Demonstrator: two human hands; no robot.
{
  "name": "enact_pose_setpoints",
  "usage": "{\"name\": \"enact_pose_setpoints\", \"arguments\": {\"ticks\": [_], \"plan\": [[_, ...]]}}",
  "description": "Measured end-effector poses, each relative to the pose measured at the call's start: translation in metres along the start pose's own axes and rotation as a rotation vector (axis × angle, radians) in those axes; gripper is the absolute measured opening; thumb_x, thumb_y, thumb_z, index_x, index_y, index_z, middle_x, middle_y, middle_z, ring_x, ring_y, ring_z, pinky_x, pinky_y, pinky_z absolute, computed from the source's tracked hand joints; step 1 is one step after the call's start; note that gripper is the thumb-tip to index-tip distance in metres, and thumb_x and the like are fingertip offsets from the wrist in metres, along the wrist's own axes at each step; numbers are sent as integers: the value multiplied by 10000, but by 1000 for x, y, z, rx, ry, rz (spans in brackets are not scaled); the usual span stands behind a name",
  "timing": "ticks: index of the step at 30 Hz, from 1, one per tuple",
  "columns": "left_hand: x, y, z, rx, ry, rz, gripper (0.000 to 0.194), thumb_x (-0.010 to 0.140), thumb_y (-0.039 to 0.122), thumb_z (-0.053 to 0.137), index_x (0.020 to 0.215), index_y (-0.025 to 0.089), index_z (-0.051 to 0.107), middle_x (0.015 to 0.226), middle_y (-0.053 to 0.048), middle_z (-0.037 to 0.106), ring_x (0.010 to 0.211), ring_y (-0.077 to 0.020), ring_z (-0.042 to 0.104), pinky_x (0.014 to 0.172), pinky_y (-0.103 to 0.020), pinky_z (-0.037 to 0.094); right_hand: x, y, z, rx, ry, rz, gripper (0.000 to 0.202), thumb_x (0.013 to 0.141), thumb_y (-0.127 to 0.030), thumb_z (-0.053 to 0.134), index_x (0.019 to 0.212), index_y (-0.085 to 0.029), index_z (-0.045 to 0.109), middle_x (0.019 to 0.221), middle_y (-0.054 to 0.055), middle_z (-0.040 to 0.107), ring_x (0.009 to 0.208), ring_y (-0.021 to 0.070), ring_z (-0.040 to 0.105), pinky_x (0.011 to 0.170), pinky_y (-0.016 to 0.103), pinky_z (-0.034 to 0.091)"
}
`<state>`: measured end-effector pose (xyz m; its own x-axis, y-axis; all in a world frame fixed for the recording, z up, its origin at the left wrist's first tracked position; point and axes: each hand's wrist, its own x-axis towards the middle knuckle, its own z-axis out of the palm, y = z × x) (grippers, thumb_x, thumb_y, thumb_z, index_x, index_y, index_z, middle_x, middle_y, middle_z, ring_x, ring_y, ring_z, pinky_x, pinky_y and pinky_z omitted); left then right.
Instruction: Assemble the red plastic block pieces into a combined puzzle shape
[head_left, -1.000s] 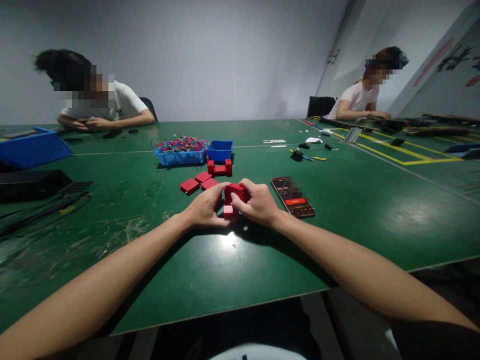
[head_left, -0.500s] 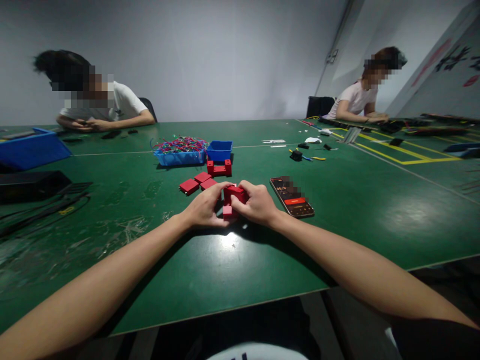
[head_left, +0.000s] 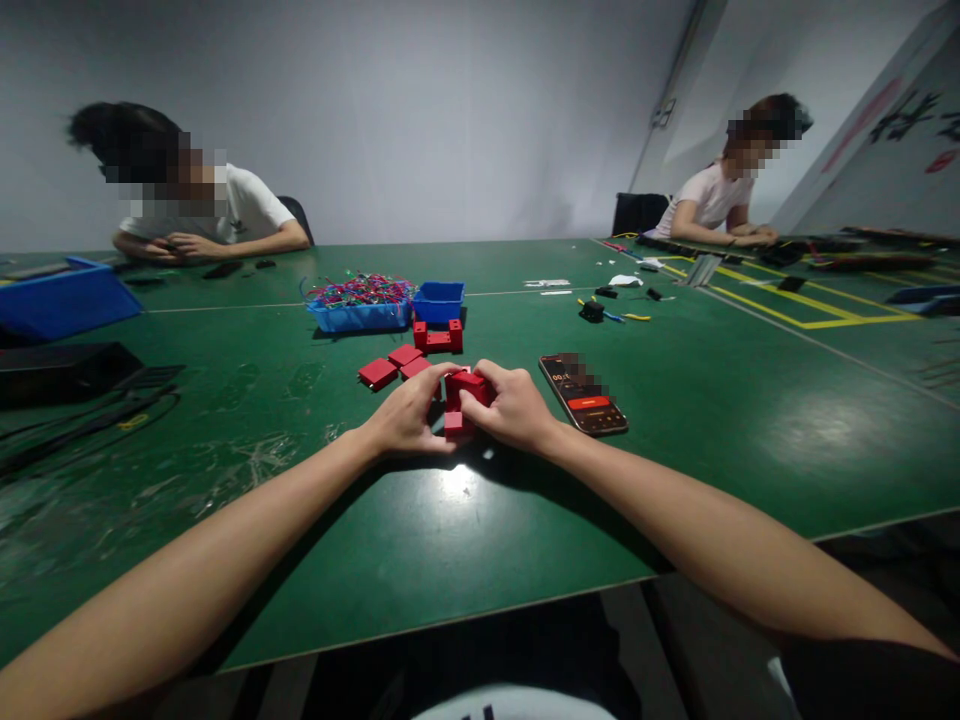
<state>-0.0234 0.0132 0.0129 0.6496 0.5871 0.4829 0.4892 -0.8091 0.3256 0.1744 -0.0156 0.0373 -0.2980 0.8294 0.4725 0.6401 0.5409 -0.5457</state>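
Currently, the left hand (head_left: pixel 409 412) and right hand (head_left: pixel 516 405) clasp a red blocky part (head_left: pixel 463 385) between them, its upper portion nearer the right, inward from the near edge of the bench (head_left: pixel 420 560).

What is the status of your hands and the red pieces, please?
Left hand and right hand together holding red pieces. Red bracket and flat red blocks beyond. Phone close by right hand.
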Motion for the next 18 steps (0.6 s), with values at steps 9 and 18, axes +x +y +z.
{"name": "enact_pose_setpoints", "arguments": {"ticks": [9, 18], "plan": [[0, -1, 1, 12, 8, -8, 841, 635, 404, 752, 1322, 199, 312, 1199, -133, 575, 1010, -274, 625, 835, -396, 534, 0, 0, 0, -6, -11, 13, 180, 804, -360, 534, 785, -185, 567, 646, 4, 575, 546, 114, 468, 557, 224, 321], [0, 1, 0, 5, 8, -19, 836, 631, 394, 751, 1320, 207, 317, 1203, -125, 577, 1007, -268, 629, 842, -384, 531, 2, 1, -2, 5, -53, -15, 190, 815, -355, 525, 778, -177, 581, 646, 3, 564, 556, 113, 448, 566, 227, 314]]}}
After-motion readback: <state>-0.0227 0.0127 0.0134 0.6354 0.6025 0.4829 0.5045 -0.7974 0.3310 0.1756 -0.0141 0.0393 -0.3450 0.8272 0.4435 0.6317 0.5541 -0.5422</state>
